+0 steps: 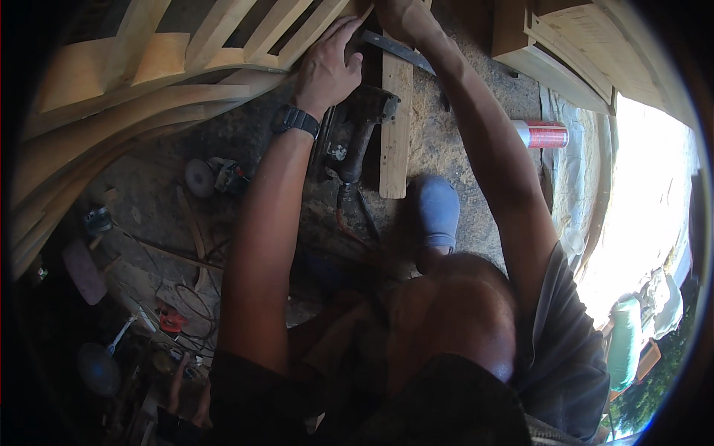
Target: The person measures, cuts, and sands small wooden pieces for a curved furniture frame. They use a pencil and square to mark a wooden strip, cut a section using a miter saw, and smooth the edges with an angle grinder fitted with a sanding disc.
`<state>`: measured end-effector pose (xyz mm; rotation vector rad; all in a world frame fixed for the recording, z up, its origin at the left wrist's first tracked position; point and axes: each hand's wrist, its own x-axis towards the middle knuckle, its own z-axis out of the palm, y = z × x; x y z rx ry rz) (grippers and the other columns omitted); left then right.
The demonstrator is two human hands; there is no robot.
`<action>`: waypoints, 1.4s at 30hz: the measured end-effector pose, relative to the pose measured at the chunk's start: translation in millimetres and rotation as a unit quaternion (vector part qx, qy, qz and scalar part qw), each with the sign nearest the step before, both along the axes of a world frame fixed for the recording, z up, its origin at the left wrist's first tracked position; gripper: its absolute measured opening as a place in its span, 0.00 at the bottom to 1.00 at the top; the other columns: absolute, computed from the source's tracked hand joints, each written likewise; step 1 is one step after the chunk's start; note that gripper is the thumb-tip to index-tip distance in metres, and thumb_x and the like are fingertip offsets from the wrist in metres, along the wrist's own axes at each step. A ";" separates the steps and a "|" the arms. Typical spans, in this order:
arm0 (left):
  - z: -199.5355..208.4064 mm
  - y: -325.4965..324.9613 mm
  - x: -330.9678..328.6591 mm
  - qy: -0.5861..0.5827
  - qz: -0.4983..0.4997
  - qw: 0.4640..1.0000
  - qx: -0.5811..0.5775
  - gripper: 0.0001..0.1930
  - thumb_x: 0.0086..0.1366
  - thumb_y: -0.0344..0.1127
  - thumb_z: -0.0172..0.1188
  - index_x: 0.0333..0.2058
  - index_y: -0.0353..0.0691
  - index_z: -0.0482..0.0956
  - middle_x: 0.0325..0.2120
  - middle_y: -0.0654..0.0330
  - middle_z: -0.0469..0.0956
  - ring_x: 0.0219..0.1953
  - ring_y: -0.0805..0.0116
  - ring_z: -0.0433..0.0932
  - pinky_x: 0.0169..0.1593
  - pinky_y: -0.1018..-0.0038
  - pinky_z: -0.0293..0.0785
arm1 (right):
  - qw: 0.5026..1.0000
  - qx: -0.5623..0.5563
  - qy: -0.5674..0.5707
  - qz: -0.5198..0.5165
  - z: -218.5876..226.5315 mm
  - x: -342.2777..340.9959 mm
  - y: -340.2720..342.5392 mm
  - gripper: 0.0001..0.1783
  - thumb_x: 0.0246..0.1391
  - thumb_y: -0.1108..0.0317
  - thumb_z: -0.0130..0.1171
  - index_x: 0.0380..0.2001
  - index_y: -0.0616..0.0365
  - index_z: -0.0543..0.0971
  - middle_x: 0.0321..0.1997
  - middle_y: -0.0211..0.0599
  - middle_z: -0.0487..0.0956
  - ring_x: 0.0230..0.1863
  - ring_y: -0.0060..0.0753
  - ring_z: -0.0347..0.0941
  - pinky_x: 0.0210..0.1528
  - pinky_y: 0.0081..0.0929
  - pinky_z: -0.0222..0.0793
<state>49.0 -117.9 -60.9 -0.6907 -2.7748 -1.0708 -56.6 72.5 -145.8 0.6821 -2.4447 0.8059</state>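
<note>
My left hand [331, 70], with a dark watch at the wrist, lies with fingers stretched along the end of a slatted wooden frame [167, 63]. At the top edge my right hand [405, 21] is partly cut off, and its fingers are hidden. A flat dark metal bar [398, 52] slants just below that hand and passes behind my right forearm; whether I hold it cannot be seen. Beneath my hands stands a dark metal vise [361, 130], beside a light wooden plank [396, 145].
A red and white can [545, 134] lies right of my forearm, near a large wooden piece [573, 52]. An angle grinder [216, 177], a red tool [171, 317] and cables lie at left. Another person's limbs [178, 383] show at lower left. My blue shoe [437, 212] stands by the plank.
</note>
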 end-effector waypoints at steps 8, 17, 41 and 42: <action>0.7 -0.3 0.5 0.002 0.003 1.000 0.002 0.29 0.62 0.29 0.63 0.64 0.40 0.71 0.63 0.52 0.73 0.64 0.49 0.71 0.68 0.61 0.68 | 0.991 -0.075 -0.103 -0.037 4.2 4.1 -4.6 0.18 0.60 0.70 0.50 0.50 0.71 0.70 0.37 0.67 0.75 0.38 0.71 0.74 0.41 0.57 0.71; 0.3 -2.3 0.7 -0.010 0.012 1.000 -0.002 0.29 0.62 0.30 0.62 0.63 0.39 0.71 0.63 0.52 0.73 0.64 0.49 0.71 0.68 0.61 0.68 | 0.996 0.086 -0.010 -0.009 4.3 1.0 -5.9 0.17 0.60 0.70 0.49 0.49 0.69 0.72 0.41 0.66 0.71 0.42 0.68 0.72 0.40 0.54 0.70; 134.9 -86.5 142.8 -0.262 0.153 0.880 0.365 0.19 0.72 0.43 0.63 0.49 0.31 0.80 0.35 0.56 0.85 0.37 0.75 0.82 0.40 0.75 0.78 | 0.689 -0.239 -0.599 0.332 211.3 174.5 -88.1 0.17 0.66 0.65 0.59 0.53 0.65 0.77 0.40 0.35 0.82 0.42 0.25 0.78 0.47 0.30 0.74; 139.0 -96.4 152.4 -0.236 0.191 0.881 0.364 0.19 0.70 0.43 0.65 0.48 0.31 0.81 0.36 0.53 0.86 0.38 0.72 0.84 0.40 0.72 0.79 | 0.681 -0.216 -0.614 0.335 217.3 177.2 -97.9 0.18 0.66 0.65 0.59 0.53 0.65 0.77 0.41 0.36 0.82 0.43 0.26 0.78 0.48 0.30 0.75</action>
